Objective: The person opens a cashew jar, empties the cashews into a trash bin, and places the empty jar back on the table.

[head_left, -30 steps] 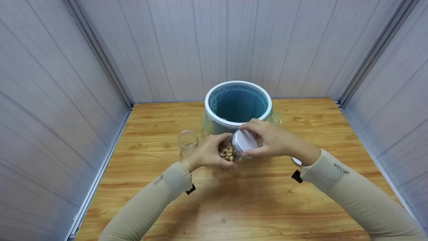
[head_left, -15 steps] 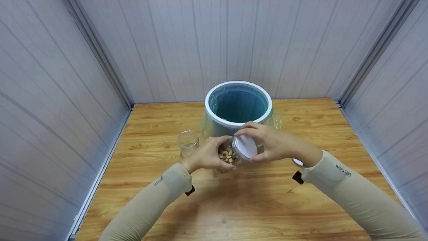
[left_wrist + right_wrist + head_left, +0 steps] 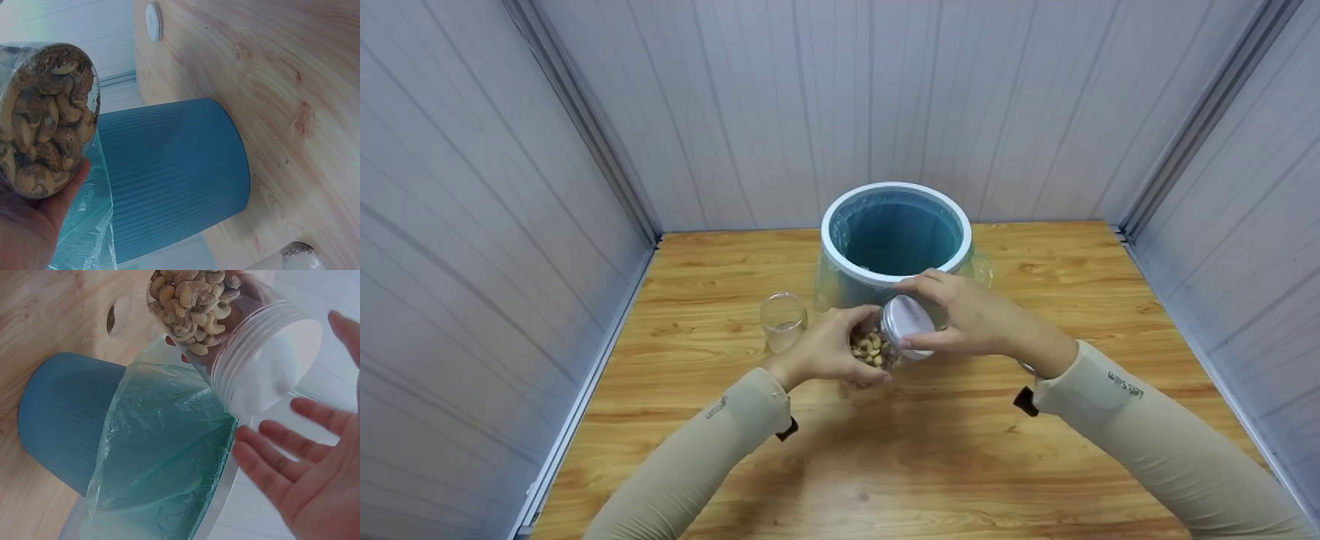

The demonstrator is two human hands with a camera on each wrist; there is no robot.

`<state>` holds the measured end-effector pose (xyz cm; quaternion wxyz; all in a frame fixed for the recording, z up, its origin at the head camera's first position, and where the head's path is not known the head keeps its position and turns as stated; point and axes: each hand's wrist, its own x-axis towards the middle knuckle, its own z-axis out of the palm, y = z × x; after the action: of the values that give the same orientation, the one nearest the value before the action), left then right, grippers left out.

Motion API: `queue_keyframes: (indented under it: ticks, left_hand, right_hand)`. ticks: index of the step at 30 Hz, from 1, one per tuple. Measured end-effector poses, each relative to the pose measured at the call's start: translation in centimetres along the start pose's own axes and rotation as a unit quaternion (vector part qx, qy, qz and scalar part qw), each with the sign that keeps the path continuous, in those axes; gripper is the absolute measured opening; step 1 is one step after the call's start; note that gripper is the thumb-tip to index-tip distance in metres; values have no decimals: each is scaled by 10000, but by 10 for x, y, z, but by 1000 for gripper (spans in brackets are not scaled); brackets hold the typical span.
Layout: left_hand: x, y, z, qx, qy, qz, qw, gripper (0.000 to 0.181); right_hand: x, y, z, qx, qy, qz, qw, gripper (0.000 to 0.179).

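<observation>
My left hand [image 3: 832, 345] grips a clear jar of cashews [image 3: 870, 346], tilted toward the right in front of the bin. Through the jar's base the nuts [image 3: 45, 124] show in the left wrist view, many with brown skins. A flat white top [image 3: 278, 365] covers the jar's mouth, next to ridged rings at the neck. Around that top my right hand [image 3: 960, 311] is spread, thumb by its lower edge and fingertips near its upper edge. In the right wrist view the right fingers [image 3: 304, 444] are extended and apart from the jar.
Directly behind the jar stands a blue bin [image 3: 174, 174] with a white rim [image 3: 840, 262] and a thin green liner [image 3: 163, 450]. A second clear jar [image 3: 782, 319] with some brown residue stands left. A white lid [image 3: 153, 22] lies on the wooden table [image 3: 885, 465].
The right fingers, over the white top half a second ago, have spread back around its edge. The left hand and the jar have stayed almost in place.
</observation>
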<state>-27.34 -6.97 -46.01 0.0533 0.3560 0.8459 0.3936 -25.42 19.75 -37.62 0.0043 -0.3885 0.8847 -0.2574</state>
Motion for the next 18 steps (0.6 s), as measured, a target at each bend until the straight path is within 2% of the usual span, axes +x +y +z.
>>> queue_keyframes:
  ticks: [4,8,12,18]
  left_hand:
    - [1,1,0,68,53,111,9999,74]
    - [1,2,0,128,80,174,9997,75]
    - [1,2,0,126,72,187,9997,78]
    - [0,0,1,163,49,110,9998,82]
  right_hand:
    - [0,-1,2,-154,-166,542,9983,73]
    - [1,0,3,-96,-257,771,9966,70]
    - [1,2,4,34,-224,652,9976,69]
    - [-1,5,4,64,-286,259,9992,73]
